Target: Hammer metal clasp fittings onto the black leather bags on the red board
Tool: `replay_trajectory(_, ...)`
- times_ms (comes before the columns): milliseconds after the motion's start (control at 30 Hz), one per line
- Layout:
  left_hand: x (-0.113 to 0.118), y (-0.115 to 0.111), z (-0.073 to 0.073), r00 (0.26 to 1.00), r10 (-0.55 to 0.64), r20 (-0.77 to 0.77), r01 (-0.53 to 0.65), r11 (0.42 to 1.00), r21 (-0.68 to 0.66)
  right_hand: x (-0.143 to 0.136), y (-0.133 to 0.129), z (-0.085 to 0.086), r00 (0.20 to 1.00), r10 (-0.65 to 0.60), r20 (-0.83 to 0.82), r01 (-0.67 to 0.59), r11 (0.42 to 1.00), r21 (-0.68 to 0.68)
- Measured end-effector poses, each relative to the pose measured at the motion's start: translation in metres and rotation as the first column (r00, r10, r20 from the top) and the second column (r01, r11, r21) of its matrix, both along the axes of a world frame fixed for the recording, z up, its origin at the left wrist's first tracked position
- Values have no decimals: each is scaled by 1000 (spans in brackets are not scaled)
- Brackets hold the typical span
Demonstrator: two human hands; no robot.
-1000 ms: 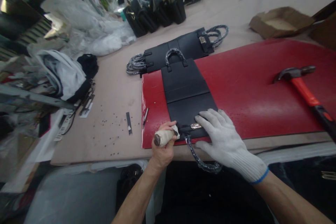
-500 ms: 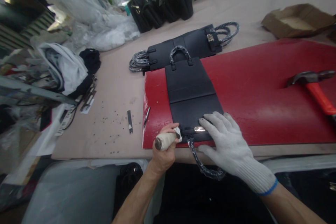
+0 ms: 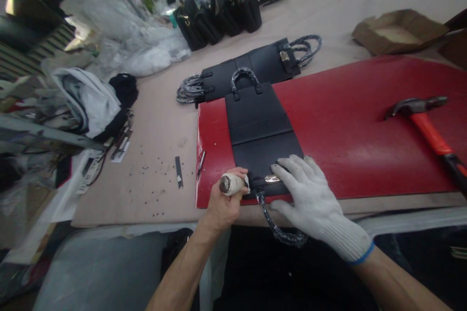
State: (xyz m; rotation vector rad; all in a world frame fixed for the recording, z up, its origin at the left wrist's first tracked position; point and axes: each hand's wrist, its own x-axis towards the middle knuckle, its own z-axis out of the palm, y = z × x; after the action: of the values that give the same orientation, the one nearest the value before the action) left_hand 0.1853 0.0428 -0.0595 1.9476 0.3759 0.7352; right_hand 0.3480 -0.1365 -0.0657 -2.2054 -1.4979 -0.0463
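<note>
The black bag panel [image 3: 257, 116] lay flat across the red mat [image 3: 346, 121], toward the mat's left end. The wrapped carrying handle [image 3: 242, 74] at its far end arched over a stack of black panels [image 3: 255, 65]; the near wrapped handle [image 3: 273, 223] hung past the table's front edge.

The left hand [image 3: 224, 206], bare, was closed around a tape-wrapped tool [image 3: 234, 183] at the panel's near left corner. The tool's working end was hidden.

The right hand [image 3: 310, 194], in a white knit glove, was open and palm down. Its fingers were extended, slightly spread and laid on the panel beside the metal plate [image 3: 272, 178]; they gripped nothing.

A claw hammer [image 3: 425, 124] lay on the mat at right. A slim metal rod [image 3: 201, 164] lay near the mat's left edge. A dark flat strip [image 3: 178, 171] lay on the table [image 3: 160, 121], left of the mat.
</note>
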Motion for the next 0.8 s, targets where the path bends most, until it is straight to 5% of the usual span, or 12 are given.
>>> replay_trajectory(200,4,1,5,991,3,-134,3,999,40,-5,-11,11,991,17,-130,1,991,134)
replay_trajectory(300,2,2,2,974,59,-219,-44,997,70,11,-39,18,976,-151,-157,184,956,227)
replay_trajectory(367,2,5,-5,965,83,-248,-64,994,85,38,-70,25,910,-411,-49,413,897,156)
replay_trajectory(500,4,11,-11,969,73,-238,-54,995,84,93,-146,49,647,-754,113,759,651,-3)
replay_trajectory(600,6,8,-3,967,68,-244,-57,997,52,107,-181,54,603,-794,79,790,581,-197)
replay_trajectory(800,13,-2,12,980,7,-198,-9,1000,-10,85,-187,33,612,-791,-19,716,564,-412)
